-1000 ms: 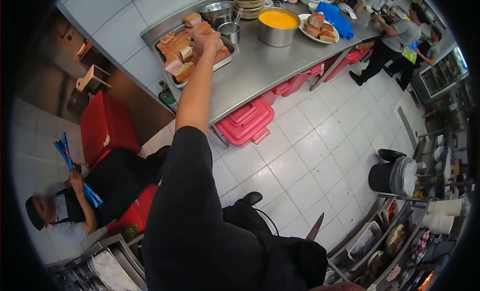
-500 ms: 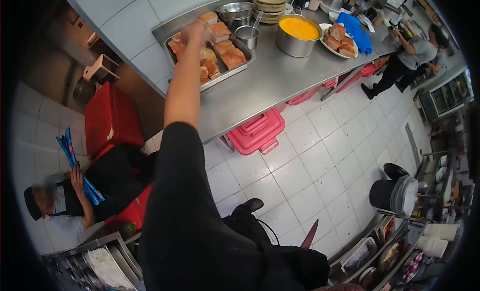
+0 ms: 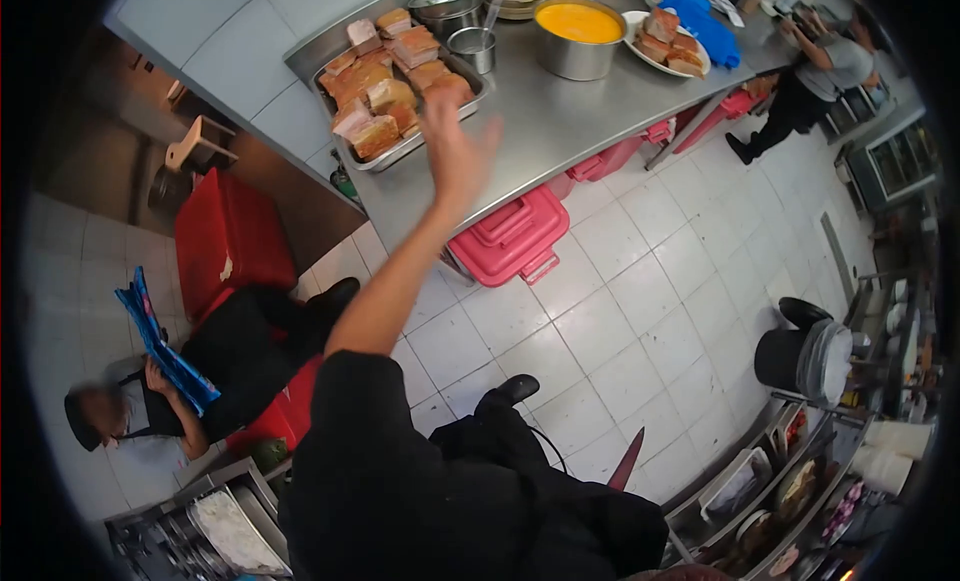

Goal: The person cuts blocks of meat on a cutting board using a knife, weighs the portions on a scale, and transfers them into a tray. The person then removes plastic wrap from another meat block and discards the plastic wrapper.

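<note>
My left hand (image 3: 460,151) is over the front right corner of the metal tray (image 3: 372,164), palm down, with blurred fingers apart and nothing seen in them. Browned, thick-cut slabs of meat (image 3: 375,136) fill the tray on the steel counter (image 3: 520,131). Beside the tray stand a small metal pot (image 3: 473,51) with a utensil and a large pot (image 3: 575,61) of orange-yellow liquid. My right hand is out of sight; a knife blade (image 3: 628,461) sticks out past my dark clothing at the lower right.
A plate (image 3: 690,69) of meat and a blue cloth (image 3: 705,26) lie farther along the counter. Pink lidded bins (image 3: 515,236) stand beneath. A person (image 3: 150,406) holding blue packaging sits at the left by red boxes (image 3: 230,236). Another person (image 3: 835,71) stands far right.
My left hand has moved right and toward me, from above the tray's far part to its front right corner. The view has shifted slightly, and the seated person's blue packaging has spread wider.
</note>
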Available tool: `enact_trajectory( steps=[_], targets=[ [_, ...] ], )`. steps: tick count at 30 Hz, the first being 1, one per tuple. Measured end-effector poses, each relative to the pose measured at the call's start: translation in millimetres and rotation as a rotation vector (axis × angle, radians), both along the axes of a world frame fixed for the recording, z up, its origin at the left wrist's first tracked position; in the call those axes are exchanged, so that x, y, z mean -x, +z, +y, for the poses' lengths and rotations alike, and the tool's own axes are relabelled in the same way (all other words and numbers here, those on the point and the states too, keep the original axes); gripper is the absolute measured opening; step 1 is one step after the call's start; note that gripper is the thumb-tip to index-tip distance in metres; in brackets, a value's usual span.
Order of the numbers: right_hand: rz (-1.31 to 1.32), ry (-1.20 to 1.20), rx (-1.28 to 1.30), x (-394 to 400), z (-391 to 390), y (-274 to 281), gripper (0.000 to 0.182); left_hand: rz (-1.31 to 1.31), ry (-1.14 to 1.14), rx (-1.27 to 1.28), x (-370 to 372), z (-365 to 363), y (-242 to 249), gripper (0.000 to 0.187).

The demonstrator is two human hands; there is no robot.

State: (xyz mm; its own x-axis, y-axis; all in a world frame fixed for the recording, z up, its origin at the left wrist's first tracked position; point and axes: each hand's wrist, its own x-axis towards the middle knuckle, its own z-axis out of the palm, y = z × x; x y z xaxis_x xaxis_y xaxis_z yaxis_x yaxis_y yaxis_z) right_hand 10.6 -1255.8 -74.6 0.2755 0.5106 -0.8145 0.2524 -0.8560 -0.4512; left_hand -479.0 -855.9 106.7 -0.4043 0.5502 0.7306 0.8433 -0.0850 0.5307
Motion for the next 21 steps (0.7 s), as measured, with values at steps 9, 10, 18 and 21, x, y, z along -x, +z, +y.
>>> enact_trajectory(
  steps=[9,10,18,21],
  targets=[
    [0.095,-0.501,-0.134,11,-87,74,0.012,-0.314,-0.857,0.616,-233,-115,-68,0.048],
    [0.103,-0.612,-0.095,13,-103,86,0.014,-0.301,-0.965,0.641,-260,-132,-70,0.045],
    [-0.001,-1.149,-0.166,18,-289,81,0.019,-0.104,-1.656,0.779,-460,-307,-37,0.039],
    [-0.004,-1.381,-0.189,34,-362,68,0.021,0.007,-1.884,0.83,-522,-387,-29,0.04]
  ],
)
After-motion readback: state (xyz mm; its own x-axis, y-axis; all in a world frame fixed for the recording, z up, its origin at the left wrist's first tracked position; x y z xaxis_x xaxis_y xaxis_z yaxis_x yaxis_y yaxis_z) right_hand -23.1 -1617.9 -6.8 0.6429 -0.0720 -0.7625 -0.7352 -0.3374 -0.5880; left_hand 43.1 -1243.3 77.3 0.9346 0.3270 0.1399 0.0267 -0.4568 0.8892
